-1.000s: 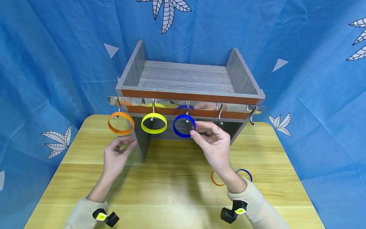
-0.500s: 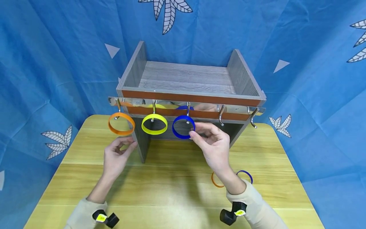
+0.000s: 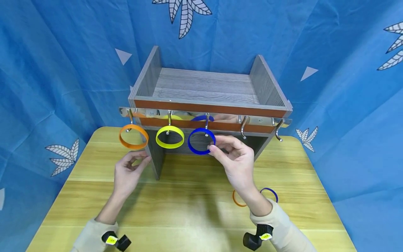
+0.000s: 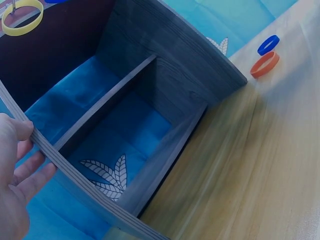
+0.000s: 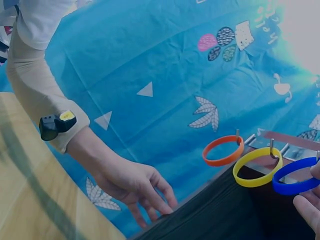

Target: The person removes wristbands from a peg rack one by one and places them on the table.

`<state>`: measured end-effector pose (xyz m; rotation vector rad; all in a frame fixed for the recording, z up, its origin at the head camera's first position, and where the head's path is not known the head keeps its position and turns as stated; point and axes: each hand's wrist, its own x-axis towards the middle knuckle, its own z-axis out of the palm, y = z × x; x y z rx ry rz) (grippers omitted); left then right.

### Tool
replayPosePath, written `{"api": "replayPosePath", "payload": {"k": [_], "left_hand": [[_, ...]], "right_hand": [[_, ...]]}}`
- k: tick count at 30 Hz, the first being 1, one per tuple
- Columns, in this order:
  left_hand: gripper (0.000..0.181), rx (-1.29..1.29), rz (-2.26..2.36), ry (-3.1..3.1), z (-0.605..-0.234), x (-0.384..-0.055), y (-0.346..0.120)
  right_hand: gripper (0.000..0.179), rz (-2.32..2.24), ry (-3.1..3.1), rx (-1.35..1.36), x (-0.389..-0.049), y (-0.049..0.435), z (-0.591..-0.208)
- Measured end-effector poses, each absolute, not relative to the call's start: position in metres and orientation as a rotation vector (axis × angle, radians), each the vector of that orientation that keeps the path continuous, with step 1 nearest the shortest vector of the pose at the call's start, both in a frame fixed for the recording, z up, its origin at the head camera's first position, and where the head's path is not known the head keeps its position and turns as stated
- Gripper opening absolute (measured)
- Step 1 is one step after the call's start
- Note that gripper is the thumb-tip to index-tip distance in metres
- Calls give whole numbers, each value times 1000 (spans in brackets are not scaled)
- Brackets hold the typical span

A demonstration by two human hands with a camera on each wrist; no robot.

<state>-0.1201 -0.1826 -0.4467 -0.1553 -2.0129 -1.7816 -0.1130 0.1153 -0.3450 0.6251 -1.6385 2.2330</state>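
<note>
My right hand (image 3: 237, 159) pinches the right side of a blue wristband-like ring (image 3: 190, 144) between thumb and fingers. The middle hook's tip (image 3: 206, 135) shows inside this ring's outline. To its left, a yellow ring (image 3: 170, 146) and an orange ring (image 3: 133, 146) hang from two hooks of the metal rail (image 3: 267, 121). My left hand (image 3: 127, 171) grips the front edge of the grey wooden shelf's left side panel (image 3: 154, 154), below the orange ring. In the left wrist view, the left hand (image 4: 12, 175) has its thumb and fingers at this panel edge (image 4: 75, 172).
Right of the blue ring, two hooks (image 3: 244, 127) carry no ring. Another orange ring (image 3: 237, 201) and blue ring (image 3: 273, 190) lie on the wooden table (image 3: 176, 213), partly behind my right forearm. A blue patterned cloth (image 3: 78, 52) hangs behind and beside the table.
The pinched blue ring has shifted slightly left and down relative to its hook, with my right hand still on it. My left hand stays in place on the shelf panel.
</note>
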Motion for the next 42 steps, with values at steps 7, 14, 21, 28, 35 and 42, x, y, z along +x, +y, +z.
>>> {"api": "replayPosePath", "payload": {"k": [7,14,21,28,35,42], "left_hand": [[16,-160,-1784,-2013,-448,-120,-183],[16,-156,-1788,-2013,-449,-120,-184],[16,-160,-1799,-1999,-449,-120,-183],[17,-159,-1781,-2001,-449,-121,-182],[16,-141,-1784,-2017,-448,-120,-183],[16,-154,-1780,-2020,-448,-121,-183]], "right_hand": [[38,2227,-1628,632,-113,115,-343],[36,2224,-1626,658,-111,115,-340],[35,2213,-1649,667,-105,117,-337],[33,2194,-1676,699,-98,123,-340],[31,2213,-1727,717,-94,131,-346],[25,2248,-1784,689,-94,139,-360]]}}
